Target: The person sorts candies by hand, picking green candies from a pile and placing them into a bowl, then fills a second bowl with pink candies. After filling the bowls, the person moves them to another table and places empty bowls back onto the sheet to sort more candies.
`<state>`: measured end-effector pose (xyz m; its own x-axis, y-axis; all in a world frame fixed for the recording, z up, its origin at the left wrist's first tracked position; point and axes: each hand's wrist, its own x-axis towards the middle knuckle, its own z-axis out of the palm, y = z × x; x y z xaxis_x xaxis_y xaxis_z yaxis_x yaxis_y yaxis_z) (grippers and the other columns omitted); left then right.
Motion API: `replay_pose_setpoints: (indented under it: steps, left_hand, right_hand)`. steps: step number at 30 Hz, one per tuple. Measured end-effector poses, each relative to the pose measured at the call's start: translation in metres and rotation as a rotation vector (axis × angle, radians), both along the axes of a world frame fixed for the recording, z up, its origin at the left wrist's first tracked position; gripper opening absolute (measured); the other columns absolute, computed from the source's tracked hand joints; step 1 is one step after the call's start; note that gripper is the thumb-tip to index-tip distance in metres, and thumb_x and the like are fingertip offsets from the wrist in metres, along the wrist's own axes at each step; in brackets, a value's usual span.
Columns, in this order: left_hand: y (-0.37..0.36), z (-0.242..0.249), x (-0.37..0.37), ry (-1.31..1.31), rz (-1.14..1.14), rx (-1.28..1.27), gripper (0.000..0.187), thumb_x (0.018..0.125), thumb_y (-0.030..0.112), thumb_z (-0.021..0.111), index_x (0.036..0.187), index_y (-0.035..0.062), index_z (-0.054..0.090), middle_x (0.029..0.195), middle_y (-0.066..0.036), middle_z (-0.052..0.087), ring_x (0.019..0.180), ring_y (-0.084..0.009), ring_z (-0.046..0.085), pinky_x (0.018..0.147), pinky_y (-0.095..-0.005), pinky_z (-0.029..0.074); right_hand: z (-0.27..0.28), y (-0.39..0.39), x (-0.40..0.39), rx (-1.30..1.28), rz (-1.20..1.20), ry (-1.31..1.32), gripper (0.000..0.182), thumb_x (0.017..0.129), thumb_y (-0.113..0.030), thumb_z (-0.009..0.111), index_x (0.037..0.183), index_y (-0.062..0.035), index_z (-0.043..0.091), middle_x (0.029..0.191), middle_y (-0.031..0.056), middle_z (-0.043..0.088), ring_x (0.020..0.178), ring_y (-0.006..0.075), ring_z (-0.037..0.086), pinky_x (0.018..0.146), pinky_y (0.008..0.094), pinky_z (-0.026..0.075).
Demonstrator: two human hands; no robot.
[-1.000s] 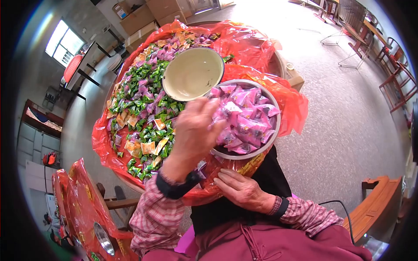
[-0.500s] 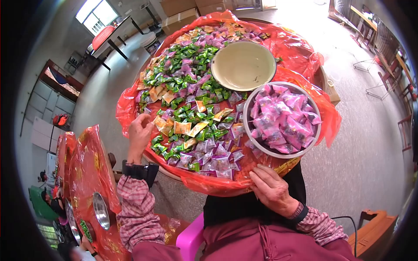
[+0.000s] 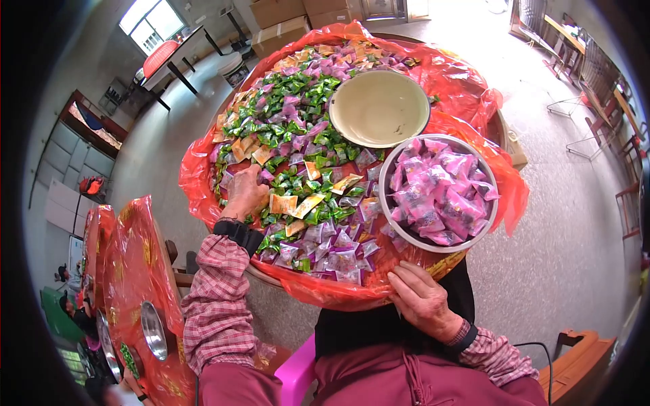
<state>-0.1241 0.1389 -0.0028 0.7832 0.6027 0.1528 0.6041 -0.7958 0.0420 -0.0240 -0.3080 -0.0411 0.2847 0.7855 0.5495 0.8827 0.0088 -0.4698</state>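
Observation:
My left hand (image 3: 245, 194) reaches into the left part of the small packets, its fingers bent down among green packets (image 3: 298, 91) and orange ones (image 3: 283, 204); what its fingertips touch is hidden. My right hand (image 3: 423, 298) rests on the front rim of the round table, on the red plastic sheet (image 3: 325, 292), its fingers extended and holding nothing visible. Clear and purple packets (image 3: 345, 259) lie near the front edge. To the right stands a metal bowl (image 3: 492, 223) full of pink packets (image 3: 443, 189). Behind it sits an empty cream basin (image 3: 379, 108).
At lower left, another red-covered table (image 3: 135, 271) holds metal bowls (image 3: 154, 330), with people beyond it. A pink plastic seat (image 3: 296, 372) is by my legs. Cardboard boxes (image 3: 281, 35) stand at the back, chairs along the right, and a wooden piece (image 3: 586, 362) at lower right.
My left hand has moved forward and to the right, from above the left edge down into the packets. My right hand has stayed in place.

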Motion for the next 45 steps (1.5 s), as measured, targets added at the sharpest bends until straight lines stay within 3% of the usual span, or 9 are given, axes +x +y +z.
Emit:
replay_pose_setpoints:
  steps: [5,14,18,20,25,31,34,40,45]
  left_hand:
    - [-0.008,0.016,-0.002,-0.004,0.085,-0.252,0.034,0.075,0.016,0.069,0.106,0.0036,0.068,0.099,-0.019,0.073,0.091,-0.038,0.07,0.083,-0.0461,0.055]
    - [-0.01,-0.007,0.017,0.038,0.007,-0.077,0.038,0.077,0.02,0.07,0.111,0.0037,0.069,0.11,-0.022,0.07,0.101,-0.0392,0.068,0.088,-0.0485,0.054]
    - [-0.013,0.011,0.013,-0.145,0.074,-0.183,0.026,0.077,0.021,0.072,0.098,0.0065,0.072,0.091,-0.02,0.073,0.087,-0.0385,0.071,0.078,-0.0489,0.054]
    - [-0.021,0.03,0.013,-0.237,0.06,-0.174,0.023,0.079,0.022,0.073,0.095,0.0057,0.072,0.073,-0.012,0.071,0.071,-0.0248,0.07,0.066,-0.0384,0.053]
    - [-0.105,0.075,0.048,-0.583,-0.22,-0.729,0.021,0.087,0.006,0.073,0.107,0.0028,0.069,0.079,0.001,0.067,0.071,-0.0046,0.06,0.061,-0.0231,0.047]
    - [-0.239,0.086,0.114,-0.54,-0.555,-0.658,0.028,0.087,0.001,0.071,0.115,0.0007,0.066,0.094,-0.003,0.065,0.079,-0.0074,0.061,0.068,-0.0241,0.052]
    - [-0.28,0.071,0.14,-0.565,-0.721,-0.355,0.031,0.084,0.006,0.07,0.115,0.0018,0.066,0.099,-0.017,0.063,0.086,-0.0332,0.065,0.077,-0.0422,0.053]
    - [-0.302,0.035,0.154,-0.47,-0.787,0.003,0.033,0.084,0.01,0.069,0.115,0.0011,0.067,0.102,-0.014,0.065,0.101,-0.0328,0.063,0.085,-0.0459,0.051]
    - [-0.303,0.039,0.14,-0.497,-0.738,-0.037,0.039,0.083,0.013,0.071,0.12,0.0016,0.067,0.111,-0.017,0.064,0.103,-0.0347,0.062,0.088,-0.0461,0.051]
  right_hand:
    - [0.0,-0.002,0.001,0.011,0.013,0.011,0.045,0.08,-0.003,0.076,0.123,0.0028,0.066,0.124,0.0174,0.065,0.121,0.0347,0.063,0.1,0.0398,0.055]
    - [-0.002,-0.003,0.001,0.016,-0.005,0.011,0.048,0.077,-0.005,0.081,0.122,-0.0002,0.067,0.123,0.0157,0.066,0.119,0.0343,0.064,0.099,0.0402,0.055]
    - [-0.004,-0.004,0.002,0.016,0.015,0.014,0.048,0.082,-0.006,0.075,0.127,0.0008,0.064,0.126,0.0168,0.063,0.123,0.0339,0.062,0.099,0.0387,0.055]
    - [-0.006,-0.004,0.002,0.019,0.011,0.01,0.048,0.082,-0.007,0.075,0.128,0.0006,0.064,0.127,0.0165,0.063,0.123,0.0337,0.062,0.099,0.0385,0.055]
    - [-0.005,-0.003,0.002,0.034,0.017,0.02,0.047,0.083,-0.008,0.074,0.127,0.0011,0.063,0.127,0.0163,0.063,0.123,0.0334,0.062,0.098,0.0381,0.055]
    - [-0.005,-0.005,0.002,-0.005,0.022,0.015,0.048,0.083,-0.009,0.072,0.129,0.0014,0.063,0.127,0.0172,0.063,0.122,0.0339,0.062,0.098,0.0383,0.055]
    - [-0.006,-0.004,0.004,0.027,0.021,-0.008,0.04,0.082,-0.009,0.071,0.121,0.0007,0.066,0.125,0.0172,0.064,0.122,0.0343,0.063,0.098,0.0385,0.055]
    - [-0.002,-0.004,0.007,0.06,0.049,-0.003,0.027,0.081,-0.005,0.074,0.107,-0.0007,0.069,0.109,0.0145,0.066,0.112,0.0352,0.066,0.091,0.0418,0.057]
    - [-0.007,-0.005,0.003,0.005,0.05,0.036,0.031,0.081,-0.006,0.071,0.111,0.0002,0.068,0.123,0.0177,0.065,0.12,0.0347,0.064,0.097,0.04,0.056]
